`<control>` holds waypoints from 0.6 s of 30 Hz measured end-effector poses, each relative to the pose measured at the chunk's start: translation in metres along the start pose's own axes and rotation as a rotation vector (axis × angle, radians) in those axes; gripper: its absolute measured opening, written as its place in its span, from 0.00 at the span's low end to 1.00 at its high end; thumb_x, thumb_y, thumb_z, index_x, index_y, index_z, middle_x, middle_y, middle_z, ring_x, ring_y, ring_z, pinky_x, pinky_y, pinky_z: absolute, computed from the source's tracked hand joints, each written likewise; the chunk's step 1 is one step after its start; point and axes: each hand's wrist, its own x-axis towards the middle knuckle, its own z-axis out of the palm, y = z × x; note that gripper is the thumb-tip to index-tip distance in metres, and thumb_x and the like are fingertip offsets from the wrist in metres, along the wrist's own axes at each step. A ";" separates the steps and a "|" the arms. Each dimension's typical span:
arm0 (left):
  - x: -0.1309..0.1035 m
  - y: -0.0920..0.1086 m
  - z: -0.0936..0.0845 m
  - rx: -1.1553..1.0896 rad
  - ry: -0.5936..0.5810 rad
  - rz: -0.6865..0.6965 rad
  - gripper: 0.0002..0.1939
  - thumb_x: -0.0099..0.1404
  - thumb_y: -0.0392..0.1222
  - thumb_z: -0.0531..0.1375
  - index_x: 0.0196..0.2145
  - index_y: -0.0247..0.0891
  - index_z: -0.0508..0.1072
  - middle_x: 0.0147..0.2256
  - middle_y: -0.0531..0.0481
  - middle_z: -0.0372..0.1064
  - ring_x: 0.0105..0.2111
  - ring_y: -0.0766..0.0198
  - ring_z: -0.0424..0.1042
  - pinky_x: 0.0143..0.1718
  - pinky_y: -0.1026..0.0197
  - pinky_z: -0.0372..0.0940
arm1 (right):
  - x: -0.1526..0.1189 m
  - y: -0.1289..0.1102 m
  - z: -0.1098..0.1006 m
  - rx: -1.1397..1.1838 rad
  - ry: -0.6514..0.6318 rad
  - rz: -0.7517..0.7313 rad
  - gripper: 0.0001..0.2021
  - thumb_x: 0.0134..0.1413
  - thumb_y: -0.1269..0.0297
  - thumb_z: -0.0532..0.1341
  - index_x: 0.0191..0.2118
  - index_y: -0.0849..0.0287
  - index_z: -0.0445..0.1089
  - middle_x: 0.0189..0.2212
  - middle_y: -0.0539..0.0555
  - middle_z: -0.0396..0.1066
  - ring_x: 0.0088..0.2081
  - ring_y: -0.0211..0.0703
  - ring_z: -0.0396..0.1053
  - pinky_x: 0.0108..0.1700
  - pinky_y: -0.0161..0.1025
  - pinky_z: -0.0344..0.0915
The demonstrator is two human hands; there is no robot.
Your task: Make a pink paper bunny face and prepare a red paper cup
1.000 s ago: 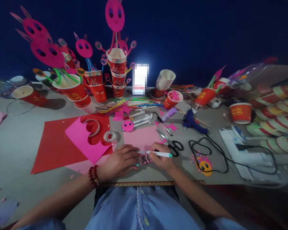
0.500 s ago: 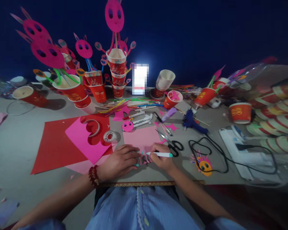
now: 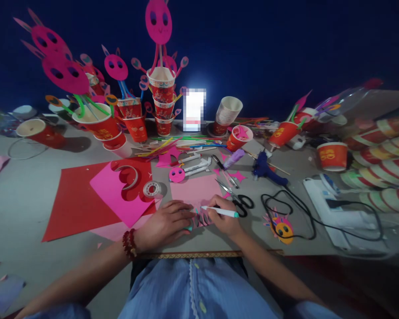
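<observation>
Marker [image 3: 226, 212] shifted forward, right hand [image 3: 225, 221] pinching; left hand [image 3: 166, 225] flat.

Blue shirt [image 3: 162, 292], lace trim [image 3: 192, 290]; red beaded bracelet [image 3: 129, 243].

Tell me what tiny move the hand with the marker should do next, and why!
Probably a short stroke: the right hand holds the marker with its tip close to dark marks on the pink paper, and the left hand lies beside them.

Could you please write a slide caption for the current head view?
White marker in the grip of the right hand over pink paper; left hand palm down, scissors nearby.
</observation>
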 end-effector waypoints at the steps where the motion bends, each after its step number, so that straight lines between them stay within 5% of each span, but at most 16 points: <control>1: 0.000 0.000 0.000 0.000 -0.001 -0.002 0.11 0.73 0.44 0.57 0.49 0.39 0.72 0.56 0.47 0.73 0.60 0.53 0.64 0.62 0.47 0.57 | 0.000 0.000 0.000 -0.002 -0.002 0.000 0.09 0.53 0.70 0.56 0.24 0.54 0.60 0.18 0.44 0.59 0.21 0.37 0.57 0.26 0.36 0.53; 18: 0.001 0.000 0.000 -0.004 0.000 0.006 0.10 0.73 0.44 0.56 0.48 0.39 0.72 0.55 0.46 0.73 0.60 0.53 0.65 0.62 0.47 0.57 | -0.001 0.002 0.001 -0.016 -0.007 -0.015 0.09 0.52 0.70 0.55 0.23 0.54 0.59 0.18 0.44 0.58 0.21 0.37 0.56 0.27 0.36 0.53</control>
